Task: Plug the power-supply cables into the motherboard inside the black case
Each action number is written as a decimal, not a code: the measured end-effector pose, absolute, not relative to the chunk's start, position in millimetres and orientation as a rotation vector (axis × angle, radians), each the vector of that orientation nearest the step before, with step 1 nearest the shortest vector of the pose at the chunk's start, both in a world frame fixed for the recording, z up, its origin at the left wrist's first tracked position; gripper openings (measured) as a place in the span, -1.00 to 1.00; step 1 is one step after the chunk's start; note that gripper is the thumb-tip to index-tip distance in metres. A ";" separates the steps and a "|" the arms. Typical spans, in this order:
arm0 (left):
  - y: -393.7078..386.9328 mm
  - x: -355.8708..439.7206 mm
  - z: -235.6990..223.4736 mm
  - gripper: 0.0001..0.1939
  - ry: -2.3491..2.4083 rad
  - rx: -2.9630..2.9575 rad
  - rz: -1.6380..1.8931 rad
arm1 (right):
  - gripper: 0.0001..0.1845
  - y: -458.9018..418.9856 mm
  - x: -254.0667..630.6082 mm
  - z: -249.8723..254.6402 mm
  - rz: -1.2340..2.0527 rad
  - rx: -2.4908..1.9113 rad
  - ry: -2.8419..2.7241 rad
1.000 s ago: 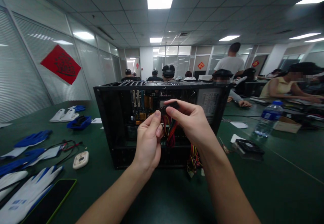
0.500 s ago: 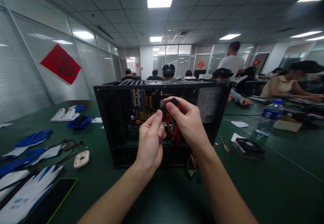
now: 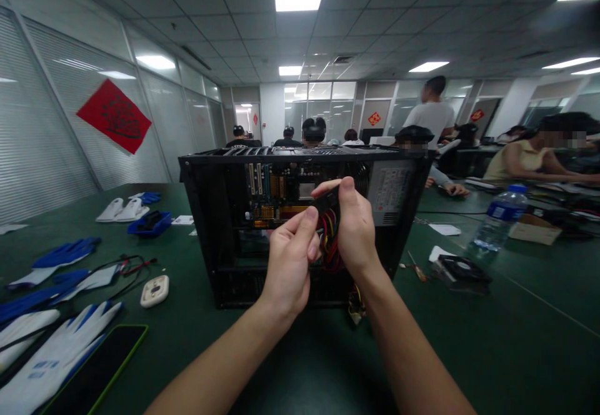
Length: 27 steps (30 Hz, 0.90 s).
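Observation:
An open black computer case lies on its side in front of me, its motherboard and power supply showing. Before its opening, my right hand holds a black power connector, thumb pointing up and index finger behind it. Red, yellow and black wires hang from the connector beside the palm. My left hand pinches at the connector's near left end; its fingertips hide what they grip there. More loose cable ends dangle over the case's lower edge.
To the left lie work gloves, a phone, a small white device and a blue tray. On the right are a water bottle, a drive and a screwdriver. Other people sit beyond.
Both hands have shifted slightly right. My right thumb has lifted from the connector's face and now points up, and the connector has turned. The view has shifted a little too.

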<state>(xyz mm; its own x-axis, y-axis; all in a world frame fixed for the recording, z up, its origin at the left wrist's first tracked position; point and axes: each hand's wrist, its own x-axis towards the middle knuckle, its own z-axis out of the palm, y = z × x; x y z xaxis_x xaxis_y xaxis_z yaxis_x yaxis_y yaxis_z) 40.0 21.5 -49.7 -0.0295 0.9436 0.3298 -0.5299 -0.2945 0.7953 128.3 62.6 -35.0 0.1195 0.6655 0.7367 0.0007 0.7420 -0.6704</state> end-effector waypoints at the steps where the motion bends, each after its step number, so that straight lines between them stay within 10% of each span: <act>1: 21.3 40.0 -49.1 -0.52 0.568 1.031 1.606 | -0.31 61.9 127.9 -34.9 0.529 -0.602 -1.376; 27: 18.9 37.2 -49.7 -0.52 0.698 1.161 1.733 | -0.47 55.8 117.4 -39.7 0.477 -0.597 -1.261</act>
